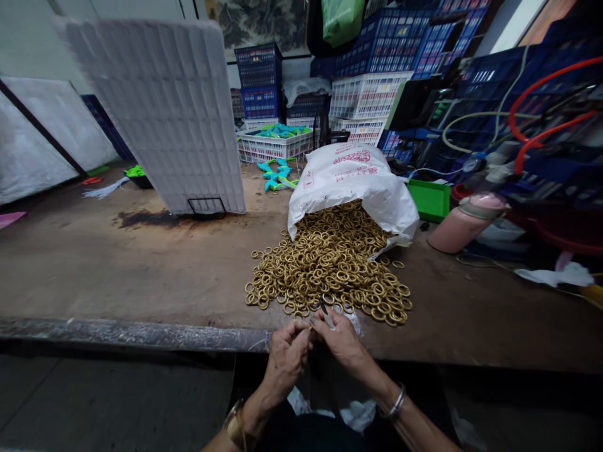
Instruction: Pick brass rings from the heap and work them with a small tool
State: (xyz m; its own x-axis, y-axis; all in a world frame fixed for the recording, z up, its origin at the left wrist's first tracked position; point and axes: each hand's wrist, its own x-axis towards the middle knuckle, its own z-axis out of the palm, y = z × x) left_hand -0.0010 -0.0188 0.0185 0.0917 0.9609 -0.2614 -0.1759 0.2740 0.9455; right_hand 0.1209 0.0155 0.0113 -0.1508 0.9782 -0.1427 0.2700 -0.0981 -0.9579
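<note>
Right hand (346, 342) gripped a dark-tipped tool (329, 321), left hand (286, 355) pinched closed, couldn't tell on what; loads of gold rings (325, 270) seemed untouched, none obviously done.

One left hand (287, 355) and one right hand (340, 336), two in all; bands (399, 402), two, one per wrist. Tool (326, 317), one. Rings (330, 270), well over a hundred, overlapping too closely for an exact count. Sack (348, 172), flask (459, 229), green tray (428, 201), upright panel (160, 113) and surface (117, 270), one of each. Open white crate (266, 149), one, its turquoise pieces (282, 130) too heaped to number. Stacked blue crates (393, 41) at right, several, their exact number obscured by overlap.
</note>
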